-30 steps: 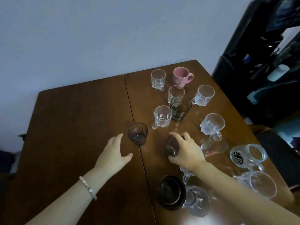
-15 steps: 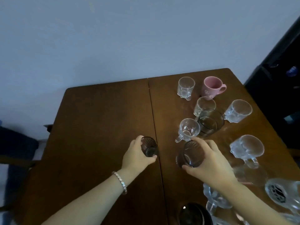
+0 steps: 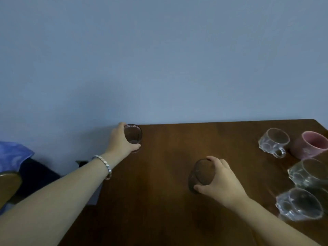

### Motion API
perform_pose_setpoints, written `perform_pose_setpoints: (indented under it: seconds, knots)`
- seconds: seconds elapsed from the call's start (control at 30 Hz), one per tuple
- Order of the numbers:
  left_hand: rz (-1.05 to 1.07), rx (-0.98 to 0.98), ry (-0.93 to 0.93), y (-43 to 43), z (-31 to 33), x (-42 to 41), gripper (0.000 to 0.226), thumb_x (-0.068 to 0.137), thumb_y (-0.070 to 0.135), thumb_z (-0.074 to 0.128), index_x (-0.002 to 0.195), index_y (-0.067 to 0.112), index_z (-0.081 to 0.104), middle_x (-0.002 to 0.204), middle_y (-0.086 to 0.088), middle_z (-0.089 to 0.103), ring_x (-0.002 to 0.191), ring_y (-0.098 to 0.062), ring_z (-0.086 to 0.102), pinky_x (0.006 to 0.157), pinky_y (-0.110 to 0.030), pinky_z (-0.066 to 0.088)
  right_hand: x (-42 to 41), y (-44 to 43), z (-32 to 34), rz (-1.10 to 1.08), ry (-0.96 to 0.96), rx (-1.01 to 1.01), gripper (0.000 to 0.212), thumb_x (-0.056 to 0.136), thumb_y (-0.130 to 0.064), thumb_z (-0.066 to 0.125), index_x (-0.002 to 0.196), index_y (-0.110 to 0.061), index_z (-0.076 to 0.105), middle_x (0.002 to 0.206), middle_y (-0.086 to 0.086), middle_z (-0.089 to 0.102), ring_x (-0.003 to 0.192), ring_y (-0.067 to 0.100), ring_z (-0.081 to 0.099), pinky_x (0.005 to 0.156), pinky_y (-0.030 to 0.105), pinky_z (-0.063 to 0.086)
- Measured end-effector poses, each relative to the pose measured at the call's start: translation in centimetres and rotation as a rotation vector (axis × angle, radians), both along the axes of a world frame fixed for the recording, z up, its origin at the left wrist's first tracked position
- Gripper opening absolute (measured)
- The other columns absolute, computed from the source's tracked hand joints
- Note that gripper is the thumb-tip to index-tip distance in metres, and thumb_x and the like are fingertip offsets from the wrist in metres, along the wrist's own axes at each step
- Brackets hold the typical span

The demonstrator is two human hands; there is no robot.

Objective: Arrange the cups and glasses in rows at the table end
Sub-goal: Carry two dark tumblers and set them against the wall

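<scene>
Left hand [image 3: 122,139] wrapped around a small ribbed dark glass [image 3: 133,134], fingers on its far side and thumb on its near side, at the far left corner of the brown wooden desk [image 3: 168,201], close against the pale blue wall [image 3: 159,59]. Unclear whether that glass rests on the desk or sits just above it. A beaded bracelet [image 3: 104,166] on the left wrist. Right hand [image 3: 220,180] curled around a second dark tinted glass [image 3: 202,174], thumb under the near edge and fingers over the far rim, glass tipped so its mouth faces leftward toward the camera, held near the middle of the desk, well apart from the first glass. Along the right side of the desk, a clear handled cup [image 3: 273,142] just beside a pink mug [image 3: 310,146] at the far end; nearer, a clear faceted glass cup [image 3: 308,174] and another clear glass cup [image 3: 300,204], both blurred. Blue cloth [image 3: 12,155] and the edge of a chair [image 3: 8,185] at the left, beyond the desk.
</scene>
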State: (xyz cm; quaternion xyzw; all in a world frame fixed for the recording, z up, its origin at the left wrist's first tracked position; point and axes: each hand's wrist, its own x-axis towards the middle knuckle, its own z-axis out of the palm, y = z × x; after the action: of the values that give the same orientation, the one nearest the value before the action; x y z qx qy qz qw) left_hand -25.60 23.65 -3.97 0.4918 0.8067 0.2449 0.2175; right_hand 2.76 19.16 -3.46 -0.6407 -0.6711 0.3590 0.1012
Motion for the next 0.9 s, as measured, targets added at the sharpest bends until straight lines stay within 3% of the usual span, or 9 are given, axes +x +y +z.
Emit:
perform_pose_setpoints:
  seconds: [0.4,0.8,0.9]
  knots:
    - [0.015,0.004,-0.027,11.1,-6.8,-8.9,0.087,0.064,0.019,0.086,0.138,0.01,0.041,0.135,-0.016,0.052,0.123,-0.035,0.05,0.102,-0.045,0.045,-14.1,12.1,-5.9,0.039,-0.042,0.023,0.096,0.07,-0.03,0.081,0.146,-0.02,0.024,0.144,-0.001,0.035,0.13,0.023,0.042,0.105,0.036,0.044]
    - [-0.077,-0.019,-0.014,14.1,-8.7,-11.5,0.089,0.065,0.017,0.086,0.141,0.013,0.041,0.133,-0.014,0.055,0.121,-0.032,0.052,0.1,-0.041,0.042,-23.8,22.2,-9.6,0.053,-0.085,0.16,0.086,0.076,-0.031,0.075,0.142,-0.007,0.025,0.14,0.012,0.034,0.128,0.034,0.037,0.102,0.041,0.038]
    - [-0.064,-0.019,-0.018,14.1,-8.8,-11.4,0.089,0.065,0.016,0.086,0.141,0.013,0.04,0.133,-0.014,0.054,0.122,-0.032,0.051,0.101,-0.04,0.04,-23.9,22.2,-9.6,0.036,-0.014,0.166,0.094,0.078,-0.027,0.074,0.147,-0.004,0.014,0.144,0.014,0.031,0.131,0.033,0.038,0.107,0.039,0.034]
